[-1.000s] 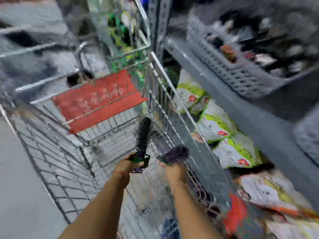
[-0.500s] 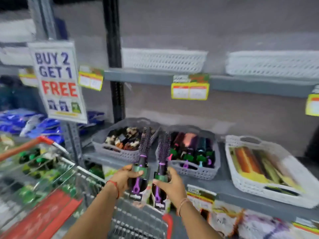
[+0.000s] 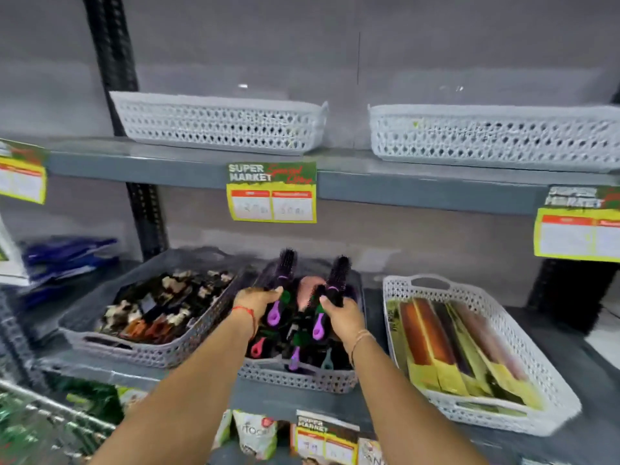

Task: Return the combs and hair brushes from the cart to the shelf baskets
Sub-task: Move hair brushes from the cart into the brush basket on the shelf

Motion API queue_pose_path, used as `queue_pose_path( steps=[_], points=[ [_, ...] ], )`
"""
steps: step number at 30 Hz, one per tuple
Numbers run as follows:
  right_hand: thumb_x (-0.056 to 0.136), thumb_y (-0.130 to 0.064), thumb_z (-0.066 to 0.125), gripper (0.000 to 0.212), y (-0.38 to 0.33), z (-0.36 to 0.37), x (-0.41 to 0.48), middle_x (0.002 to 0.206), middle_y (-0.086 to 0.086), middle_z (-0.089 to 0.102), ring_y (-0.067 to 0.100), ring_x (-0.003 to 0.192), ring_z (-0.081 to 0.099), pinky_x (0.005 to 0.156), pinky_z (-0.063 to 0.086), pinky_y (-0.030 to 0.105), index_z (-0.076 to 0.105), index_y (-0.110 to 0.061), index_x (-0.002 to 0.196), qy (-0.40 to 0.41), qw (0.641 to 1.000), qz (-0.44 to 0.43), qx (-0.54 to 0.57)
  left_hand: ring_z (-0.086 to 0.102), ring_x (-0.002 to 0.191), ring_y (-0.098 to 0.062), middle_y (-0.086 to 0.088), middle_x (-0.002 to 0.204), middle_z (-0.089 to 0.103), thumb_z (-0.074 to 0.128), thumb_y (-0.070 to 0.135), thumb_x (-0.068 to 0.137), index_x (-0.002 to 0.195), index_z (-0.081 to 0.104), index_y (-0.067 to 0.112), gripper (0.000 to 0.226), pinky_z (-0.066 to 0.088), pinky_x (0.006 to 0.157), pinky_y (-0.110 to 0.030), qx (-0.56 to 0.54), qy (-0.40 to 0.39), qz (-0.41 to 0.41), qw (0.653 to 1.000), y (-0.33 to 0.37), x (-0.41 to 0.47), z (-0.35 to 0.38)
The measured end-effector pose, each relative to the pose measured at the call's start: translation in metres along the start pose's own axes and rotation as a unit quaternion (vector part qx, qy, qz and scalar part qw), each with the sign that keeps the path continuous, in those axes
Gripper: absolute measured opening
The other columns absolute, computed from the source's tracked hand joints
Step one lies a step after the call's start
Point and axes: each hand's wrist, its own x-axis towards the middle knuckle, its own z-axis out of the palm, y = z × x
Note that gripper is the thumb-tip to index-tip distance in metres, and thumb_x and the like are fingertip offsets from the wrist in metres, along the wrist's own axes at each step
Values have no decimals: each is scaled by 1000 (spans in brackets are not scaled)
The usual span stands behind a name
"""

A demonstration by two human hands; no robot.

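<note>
I have a round brush in each hand, both over the middle grey basket (image 3: 298,377) on the lower shelf. My left hand (image 3: 256,298) is closed around the left brush (image 3: 285,273), its bristled head pointing up and back and its purple handle end hanging below my fingers. My right hand (image 3: 342,313) is wrapped the same way around the right brush (image 3: 337,276), just beside the first. The basket under them already holds more brushes, packed close with handles toward me. To its left, touching it, a grey basket of hair clips (image 3: 147,350). To the right, a white basket (image 3: 523,333) with long boxed items. On the shelf above I see two white baskets (image 3: 218,124), and a price tag (image 3: 271,193) hangs from its edge. The wire cart (image 3: 50,427) shows at lower left.
</note>
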Motion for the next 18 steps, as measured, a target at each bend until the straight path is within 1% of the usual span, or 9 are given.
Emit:
queue_pose_path(
  steps=[2, 4, 7, 9, 10, 12, 14, 16, 18],
  points=[
    [91, -32, 55, 48, 8, -3, 13, 126, 21, 57, 35, 119, 53, 96, 42, 33, 49, 3, 123, -11, 998, 12, -63, 53, 126, -33, -23, 137, 52, 65, 17, 84, 128, 50, -10, 54, 43, 105, -38, 43, 17, -9, 999, -8, 19, 10],
    [94, -30, 49, 49, 21, -1, 24, 132, 22, 53, 36, 122, 51, 98, 41, 35, 40, 2, 130, -23, 992, 32, -119, 50, 130, -30, -22, 140, 50, 64, 15, 85, 128, 51, -12, 53, 39, 109, -36, 104, 21, -27, 994, -25, 32, 19],
    [96, -31, 43, 44, 35, 11, 31, 128, 24, 54, 38, 114, 55, 92, 45, 39, 39, -3, 130, 9, 979, 17, -201, 51, 126, -29, -23, 142, 47, 62, 8, 86, 133, 46, -10, 52, 50, 85, -27, 160, 6, -87, 983, -45, 41, 27],
    [96, -30, 40, 44, 39, 16, 33, 132, 25, 46, 40, 111, 56, 90, 46, 39, 38, -4, 131, 27, 967, 2, -255, 55, 106, -22, -25, 134, 53, 66, 5, 83, 131, 47, -11, 54, 52, 71, -23, 160, 3, -102, 982, -54, 49, 21],
    [97, -30, 39, 44, 40, 17, 33, 133, 26, 42, 41, 109, 56, 89, 47, 39, 38, -4, 131, 33, 960, -4, -279, 55, 96, -21, -26, 126, 58, 71, 8, 78, 127, 51, -12, 56, 53, 70, -26, 157, -3, -108, 982, -59, 56, 17],
    [97, -30, 39, 43, 43, 17, 32, 132, 26, 39, 41, 109, 55, 90, 47, 40, 39, -2, 129, 38, 943, -24, -331, 64, 94, -29, -24, 118, 65, 82, 15, 65, 117, 60, -11, 62, 56, 82, -45, 158, -16, -120, 980, -68, 63, 9],
    [97, -32, 38, 44, 45, 19, 32, 130, 25, 42, 41, 112, 52, 92, 46, 41, 40, -1, 128, 40, 933, -34, -356, 66, 106, -35, -23, 118, 67, 85, 21, 58, 112, 63, -8, 66, 53, 92, -52, 161, -7, -124, 979, -79, 75, 3],
    [96, -36, 38, 48, 40, 18, 31, 130, 25, 43, 40, 116, 49, 95, 44, 42, 39, 0, 128, 33, 936, -24, -349, 63, 113, -34, -16, 121, 66, 84, 29, 62, 115, 63, -5, 66, 51, 98, -44, 186, 24, -106, 976, -69, 60, 8],
    [95, -41, 41, 57, 35, 15, 25, 134, 26, 42, 40, 122, 45, 100, 41, 43, 34, -1, 135, 36, 945, -16, -324, 60, 118, -31, -15, 122, 65, 76, 45, 68, 117, 61, -1, 69, 47, 102, -34, 286, 60, -89, 952, -58, 40, 13]
  ],
)
